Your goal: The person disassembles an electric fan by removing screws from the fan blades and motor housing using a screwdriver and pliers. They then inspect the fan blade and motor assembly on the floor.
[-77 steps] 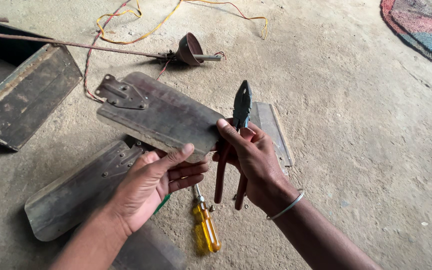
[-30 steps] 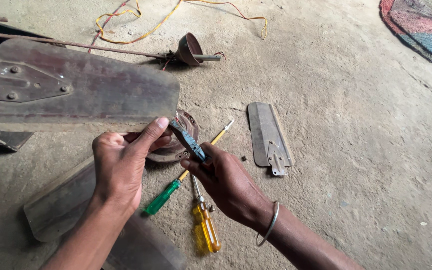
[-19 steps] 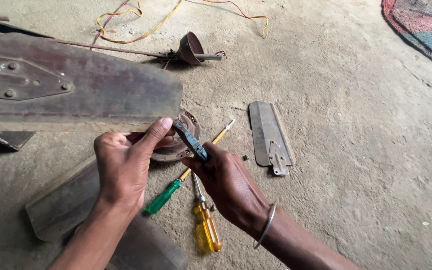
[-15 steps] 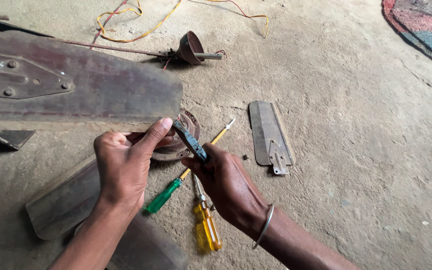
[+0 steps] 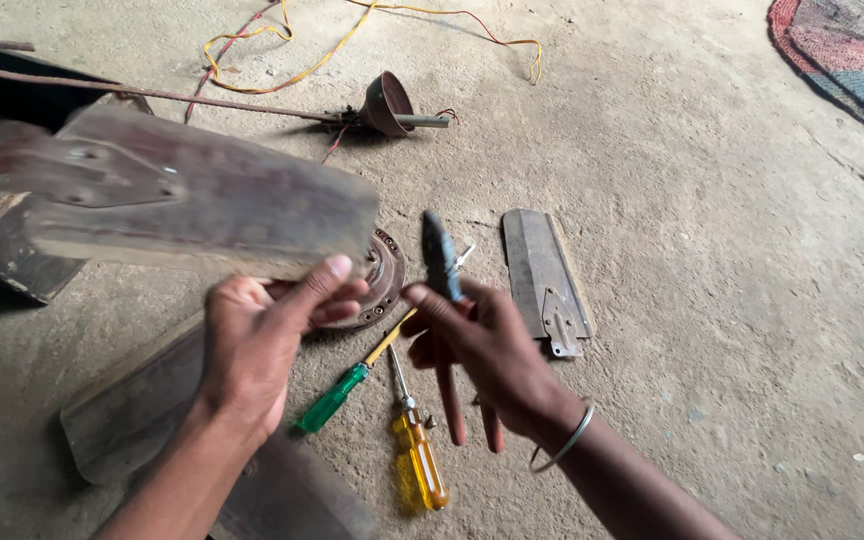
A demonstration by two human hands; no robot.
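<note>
floor: bare grey concrete floor (image 5: 712,300), dusty and scuffed, fills the head view; everything lies on it or is held above it.
landmark: a round rusty motor plate (image 5: 380,280) with bolt holes lies on the floor near the middle of the view; places below are told from it.
left hand: the left hand (image 5: 262,345) is just left of the motor plate, closed on the near edge of a long dark fan blade (image 5: 192,195), thumb on top and fingers beneath.
fan blade: held raised and blurred, it reaches up and to the left of the motor plate and covers part of the plate's left side.
right hand: the right hand (image 5: 482,350), just right of the motor plate, is wrapped around pliers (image 5: 442,300); a metal bangle (image 5: 564,440) circles the wrist.
pliers: held upright, dark nose pointing away from the person, red handles hanging down below the palm.
short blade: a grey, shorter blade piece (image 5: 542,275) with a bracket at its near end lies flat to the right of the motor plate, beyond the right hand.
screwdrivers: a green-handled screwdriver (image 5: 337,395) and a yellow-handled screwdriver (image 5: 420,465) lie on the floor below the motor plate, between the two forearms.
second blade: another dark blade (image 5: 132,410) lies flat below and left of the motor plate, under the left forearm.
far items: a brown funnel-shaped cup (image 5: 389,103) on a rod, with yellow and red wires (image 5: 282,40), lies above the motor plate.
box: a dark box (image 5: 2,250) sits far left of the motor plate.
rug: a patterned rug (image 5: 852,60) is at the upper right corner.
</note>
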